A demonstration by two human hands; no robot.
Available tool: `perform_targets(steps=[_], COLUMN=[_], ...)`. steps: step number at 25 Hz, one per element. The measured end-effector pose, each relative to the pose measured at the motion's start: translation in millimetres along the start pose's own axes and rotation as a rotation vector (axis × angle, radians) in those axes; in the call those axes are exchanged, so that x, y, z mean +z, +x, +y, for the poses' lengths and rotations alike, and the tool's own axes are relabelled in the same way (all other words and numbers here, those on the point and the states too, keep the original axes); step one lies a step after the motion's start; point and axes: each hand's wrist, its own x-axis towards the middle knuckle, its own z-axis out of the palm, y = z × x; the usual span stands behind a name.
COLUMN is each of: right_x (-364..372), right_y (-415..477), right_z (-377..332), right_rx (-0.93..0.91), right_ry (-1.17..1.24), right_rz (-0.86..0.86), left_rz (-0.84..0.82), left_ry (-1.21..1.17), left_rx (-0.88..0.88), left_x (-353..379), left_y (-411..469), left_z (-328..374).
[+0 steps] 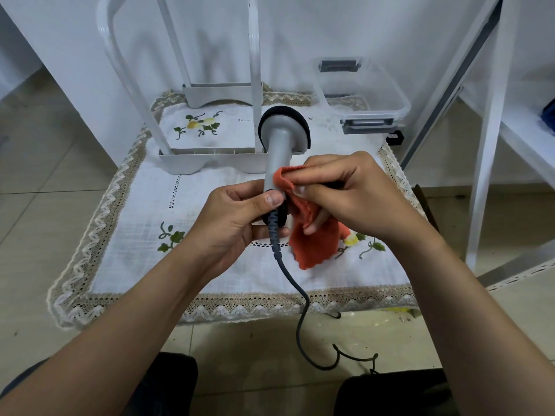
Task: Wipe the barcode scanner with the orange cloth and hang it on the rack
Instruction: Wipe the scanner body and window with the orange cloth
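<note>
Your barcode scanner: light grey body, black band round the head, dark grey cable. Your orange cloth: plain orange, no print. Rack in front of you: white. Tablecloth on your bench: white with a faint check weave, beige zigzag lace border, embroidered green leaves with yellow fruit. Storage box: clear, grey latches. Floor: pale beige tiles.

Bright, even, soft-shadowed light; wide-angle edges bend.
</note>
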Motion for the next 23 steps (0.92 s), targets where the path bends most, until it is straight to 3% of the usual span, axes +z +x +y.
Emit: perform_targets(steps=[2, 6, 11, 17, 23], right_x=[0.4, 1.4, -2.9, -10.5, -14.1], right_y=[-1.3, 1.0, -1.0, 4.3, 8.1], right_z=[-1.3, 1.1, -5.4, -0.3, 11.6], right_rx=[0.012, 0.005, 0.011, -0.121, -0.224], right_ry=[0.007, -0.032, -0.062, -0.205, -0.503], right_rz=[-0.045, 0.036, -0.078, 0.32, 0.327], left_rz=[-0.016, -0.013, 0.001, 0.018, -0.005], left_ry=[0.002, 0.004, 0.009, 0.159, 0.265], left_rx=[0.003, -0.003, -0.006, -0.029, -0.038], left_x=[-0.3, 1.0, -0.3, 2.6, 9.2], left_y=[-0.5, -0.7, 0.0, -2.1, -6.9], left_z=[0.1, -2.1, -2.3, -3.6, -3.6])
